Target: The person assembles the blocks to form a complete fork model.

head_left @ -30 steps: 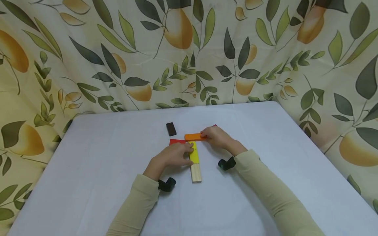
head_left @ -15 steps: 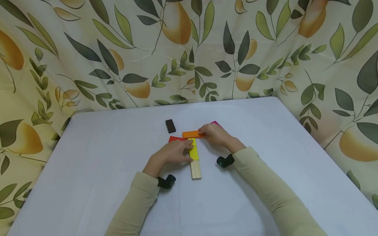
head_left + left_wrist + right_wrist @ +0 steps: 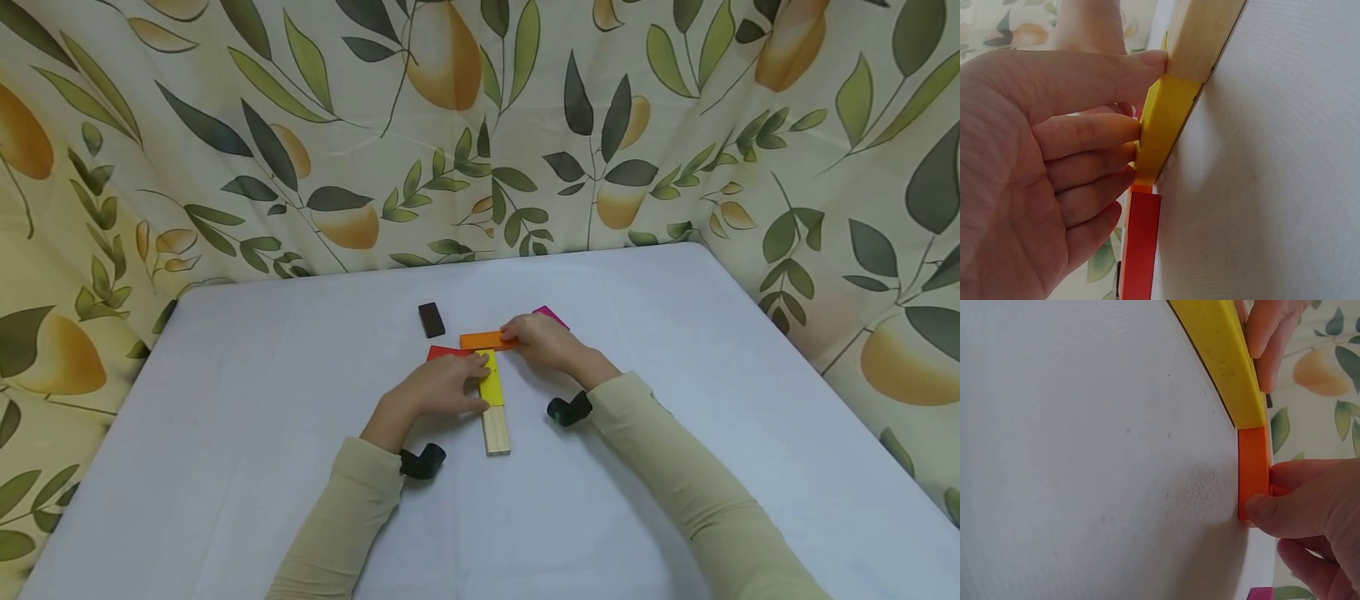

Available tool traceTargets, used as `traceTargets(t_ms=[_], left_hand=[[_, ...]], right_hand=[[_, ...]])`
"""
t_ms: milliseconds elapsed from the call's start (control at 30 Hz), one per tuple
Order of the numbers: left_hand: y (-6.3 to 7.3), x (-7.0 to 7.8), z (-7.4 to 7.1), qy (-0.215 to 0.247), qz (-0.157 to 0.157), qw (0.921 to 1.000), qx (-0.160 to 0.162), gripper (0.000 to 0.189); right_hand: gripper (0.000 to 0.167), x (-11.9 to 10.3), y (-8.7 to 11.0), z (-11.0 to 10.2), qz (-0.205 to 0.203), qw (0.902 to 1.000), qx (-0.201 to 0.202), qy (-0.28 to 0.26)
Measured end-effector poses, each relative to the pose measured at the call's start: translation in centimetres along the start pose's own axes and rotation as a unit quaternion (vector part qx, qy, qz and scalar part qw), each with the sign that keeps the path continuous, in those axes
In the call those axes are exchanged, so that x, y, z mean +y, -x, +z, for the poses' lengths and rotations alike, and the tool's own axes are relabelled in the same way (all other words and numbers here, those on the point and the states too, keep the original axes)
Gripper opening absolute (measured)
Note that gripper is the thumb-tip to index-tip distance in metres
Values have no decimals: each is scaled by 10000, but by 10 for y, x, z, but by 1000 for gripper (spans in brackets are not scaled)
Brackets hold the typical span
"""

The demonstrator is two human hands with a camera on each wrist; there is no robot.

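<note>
And here's your right hand [image 3: 546,343], grasping the orange block [image 3: 480,341] at its right end, thumb on the near side and fingers round the far side. That block lies crosswise on the counter [image 3: 187,417], just at the far end of the yellow block [image 3: 493,387]; the right-wrist view puts the two right up against each other.

Over to your left hand [image 3: 435,389]: fingers lightly extended, tips on the yellow block, thumb down by the seam where the wood block [image 3: 496,432] meets it end to end on the near side. No clench there; it's a touch, not a wrap.

Left of the join you have the red block [image 3: 444,352], part of it under your left hand, so you can't tell from here whether it touches the orange. The dark block [image 3: 431,320] lies apart, far and to the left; the pink block [image 3: 551,316] peeks out on the far right, half hidden behind your right hand.

As for handling, the orange looks like light, stiff, painted wood, unlikely to dent or break under a pinch. Its smooth faces may slip a little, and on the cloth it likely slides at a nudge. Your best hold looks to be right where you have it: the long sides near the right end, fingertips clear of the yellow contact.
</note>
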State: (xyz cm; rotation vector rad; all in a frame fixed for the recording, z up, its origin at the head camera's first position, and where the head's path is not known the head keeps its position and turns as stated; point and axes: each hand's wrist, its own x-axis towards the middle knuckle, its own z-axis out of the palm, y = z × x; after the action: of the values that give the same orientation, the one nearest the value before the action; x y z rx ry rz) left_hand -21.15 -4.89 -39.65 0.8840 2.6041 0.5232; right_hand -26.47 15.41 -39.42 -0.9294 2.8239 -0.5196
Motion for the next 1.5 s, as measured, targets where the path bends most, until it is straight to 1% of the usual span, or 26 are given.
traceTargets(t_ms=[233, 400, 667, 900, 1500], left_hand=[[-1, 0, 1, 17, -70, 10000, -8, 54], [0, 0, 1, 14, -35, 10000, -4, 54], [-1, 0, 1, 3, 17, 10000, 9, 54], [-1, 0, 2, 42, 50, 10000, 36, 54], [-2, -1, 1, 32, 57, 10000, 26, 54]], right_hand=[[24, -2, -1, 2, -97, 10000, 11, 13], [25, -3, 0, 3, -64, 10000, 20, -7], [25, -4, 0, 3, -149, 9999, 40, -28], [25, -5, 0, 4, -91, 9999, 27, -70], [25, -6, 1, 5, -104, 9999, -11, -13]])
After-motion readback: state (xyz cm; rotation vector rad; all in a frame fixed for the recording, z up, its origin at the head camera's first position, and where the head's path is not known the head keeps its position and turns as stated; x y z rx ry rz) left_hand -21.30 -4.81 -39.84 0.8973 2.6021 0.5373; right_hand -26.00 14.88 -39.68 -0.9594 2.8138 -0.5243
